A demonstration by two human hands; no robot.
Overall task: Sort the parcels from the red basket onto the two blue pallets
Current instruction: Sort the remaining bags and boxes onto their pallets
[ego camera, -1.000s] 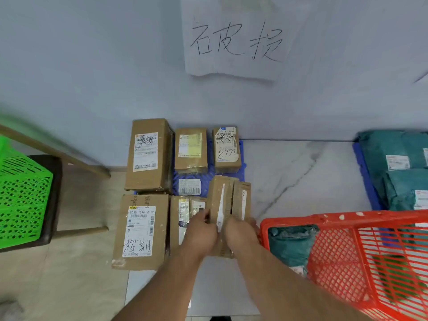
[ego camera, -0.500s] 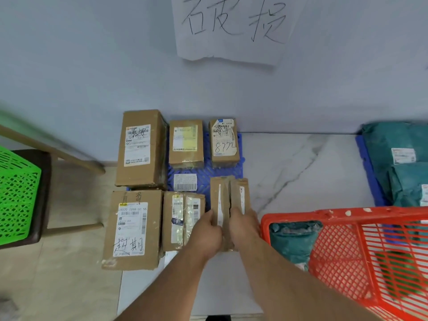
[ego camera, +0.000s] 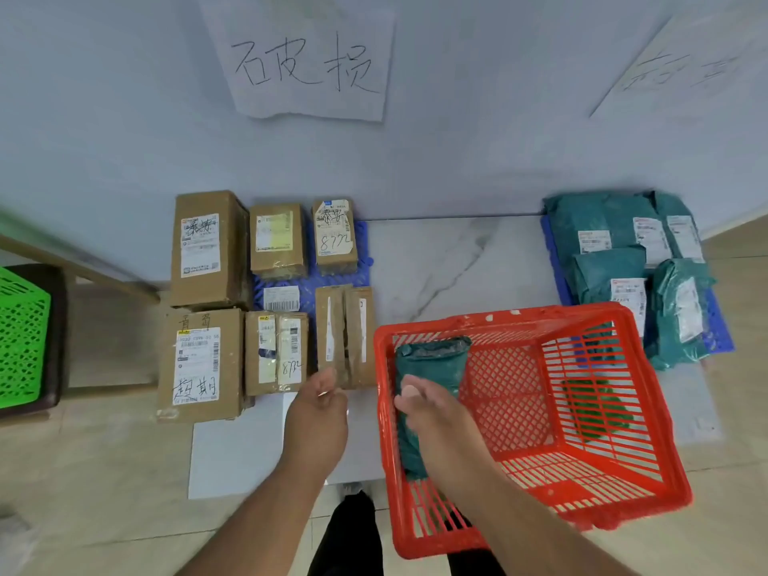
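Note:
The red basket [ego camera: 648,413] sits at the lower right with one teal bag parcel [ego camera: 432,359] against its left wall. My right hand [ego camera: 432,413] is inside the basket, over that parcel, fingers loosely curled; no grip shows. My left hand [ego camera: 318,409] hovers empty just below a narrow brown box [ego camera: 345,334], fingers apart. That box lies at the front right of the left blue pallet [ego camera: 361,243], which carries several brown cardboard boxes. The right blue pallet [ego camera: 721,330] holds several teal bag parcels [ego camera: 602,226].
A green basket [ego camera: 20,338] stands on a dark stool at the far left. Two handwritten paper signs [ego camera: 311,60] hang on the wall above the pallets. A white sheet [ego camera: 237,451] lies on the floor below the boxes. Marble floor separates the two pallets.
Both hands have let go of the narrow brown box, which now lies on the left pallet. My right hand moved right into the red basket; my left hand drew back toward me.

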